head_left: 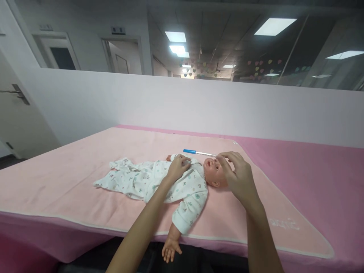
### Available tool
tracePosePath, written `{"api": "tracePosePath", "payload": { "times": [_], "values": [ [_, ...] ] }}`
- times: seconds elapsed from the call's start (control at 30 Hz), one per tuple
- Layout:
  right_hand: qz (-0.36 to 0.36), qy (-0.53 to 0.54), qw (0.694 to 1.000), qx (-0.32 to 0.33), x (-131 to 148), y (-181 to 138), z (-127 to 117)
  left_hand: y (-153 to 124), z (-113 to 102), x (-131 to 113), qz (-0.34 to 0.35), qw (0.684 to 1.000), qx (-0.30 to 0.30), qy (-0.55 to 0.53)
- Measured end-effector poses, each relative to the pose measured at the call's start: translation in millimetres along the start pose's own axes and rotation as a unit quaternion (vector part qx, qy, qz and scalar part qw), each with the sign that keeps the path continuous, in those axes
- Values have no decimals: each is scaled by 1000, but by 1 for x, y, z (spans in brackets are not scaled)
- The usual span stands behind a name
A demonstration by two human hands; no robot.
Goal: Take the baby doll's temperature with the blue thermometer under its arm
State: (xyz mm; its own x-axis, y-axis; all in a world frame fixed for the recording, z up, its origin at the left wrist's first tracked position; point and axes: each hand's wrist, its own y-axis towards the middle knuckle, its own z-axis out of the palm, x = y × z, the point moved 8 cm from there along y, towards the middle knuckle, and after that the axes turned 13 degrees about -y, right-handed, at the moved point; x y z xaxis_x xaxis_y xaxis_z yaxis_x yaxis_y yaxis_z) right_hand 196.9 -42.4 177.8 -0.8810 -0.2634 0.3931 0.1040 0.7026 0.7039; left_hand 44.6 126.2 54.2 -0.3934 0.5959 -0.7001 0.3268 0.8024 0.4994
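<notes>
A baby doll (159, 180) in a white printed sleepsuit lies on its back on a pale pink blanket (71, 178), head to the right. My left hand (178, 167) rests on the doll's chest with its fingers curled over the suit. My right hand (237, 172) is over the doll's head (213, 170), thumb and forefinger pinched on the end of a thin thermometer (199, 152) with a blue cap, which points left above the doll's far shoulder. One doll arm (173, 246) hangs over the near table edge.
The blanket covers a table with a brighter pink sheet (313, 170) showing at the right. A white partition wall (199, 106) with glass above runs behind the table. A door (17, 113) stands at the left.
</notes>
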Motion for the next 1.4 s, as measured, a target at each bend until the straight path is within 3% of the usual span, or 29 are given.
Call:
{"api": "tracePosePath", "payload": {
  "times": [0.27,0.43,0.6,0.7,0.8,1.03,1.13,1.27,1.33,1.4],
  "values": [
    [66,186,979,44,-5,-2,12,-1,-1,-5,15,1000,3,-26],
    [74,228,970,31,-5,-6,9,-1,-2,-9,-19,984,8,-179],
    [50,229,972,19,1,-5,8,-5,12,-21,-39,963,91,-251],
    [50,203,978,18,-1,-9,7,-10,20,-27,-35,962,135,-237],
    [65,136,989,6,-16,-28,7,-10,22,-25,-35,968,132,-212],
    [157,-68,985,-5,-107,-135,25,-6,20,-21,-14,969,113,-219],
    [145,-147,978,19,-133,-165,35,-6,20,-20,-16,967,116,-226],
    [98,-254,962,13,-123,-154,38,-6,20,-20,-23,963,116,-242],
    [80,-255,964,-13,-99,-129,41,-6,19,-19,-33,961,114,-251],
    [51,-194,980,2,-68,-99,60,-7,20,-17,-44,957,115,-261]
  ]
}}
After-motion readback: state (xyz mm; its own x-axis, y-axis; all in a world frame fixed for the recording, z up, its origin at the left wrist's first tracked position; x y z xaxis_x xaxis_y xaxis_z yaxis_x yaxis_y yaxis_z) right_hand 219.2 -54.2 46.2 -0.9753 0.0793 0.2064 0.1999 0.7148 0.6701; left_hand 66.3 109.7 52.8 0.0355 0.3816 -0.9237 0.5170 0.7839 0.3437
